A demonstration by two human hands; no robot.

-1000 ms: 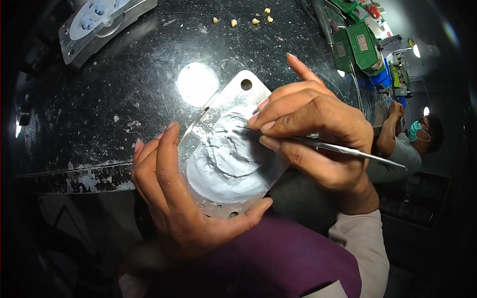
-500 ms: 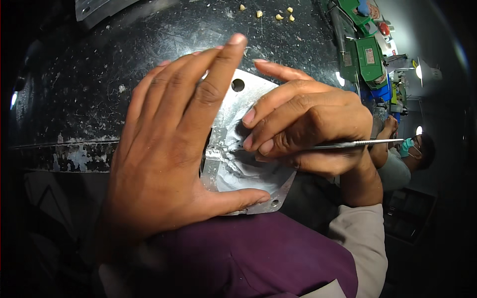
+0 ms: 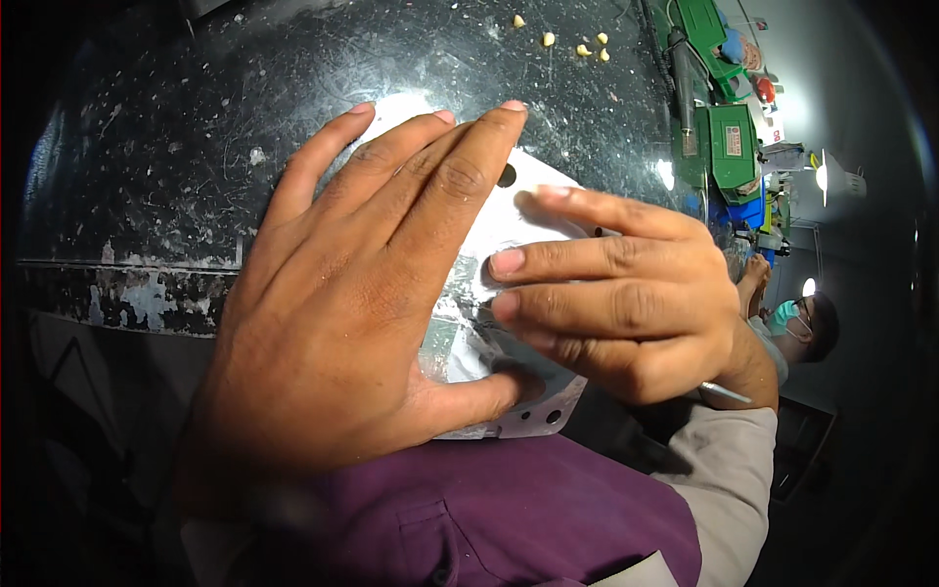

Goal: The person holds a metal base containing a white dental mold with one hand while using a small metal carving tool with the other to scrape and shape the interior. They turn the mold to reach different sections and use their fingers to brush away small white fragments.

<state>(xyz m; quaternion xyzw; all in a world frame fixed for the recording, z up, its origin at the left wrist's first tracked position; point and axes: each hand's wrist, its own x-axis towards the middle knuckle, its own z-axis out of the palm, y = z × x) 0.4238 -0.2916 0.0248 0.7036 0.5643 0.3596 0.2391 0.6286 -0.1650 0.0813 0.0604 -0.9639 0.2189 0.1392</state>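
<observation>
My left hand lies flat across the left part of a silvery metal plate, fingers stretched toward the far side and thumb resting near its close edge. The plate has round holes at its corners and a pale grey, uneven middle, largely covered by my hands. Over its right part is my right hand, closed around a thin metal pointed tool. Only the tool's back end shows, below the heel of that hand; the working tip is hidden under the fingers. The index and middle fingertips are close to the plate's surface.
The worn black tabletop ends in a chipped near edge. Several small cream-coloured pieces lie toward the back. Green bins stand at the far right. Beyond them sits a person in a face mask.
My right hand has rolled over and its fingers have straightened; the tool's back end has swung downward. My left hand stays on the plate. The whole view has shifted slightly.
</observation>
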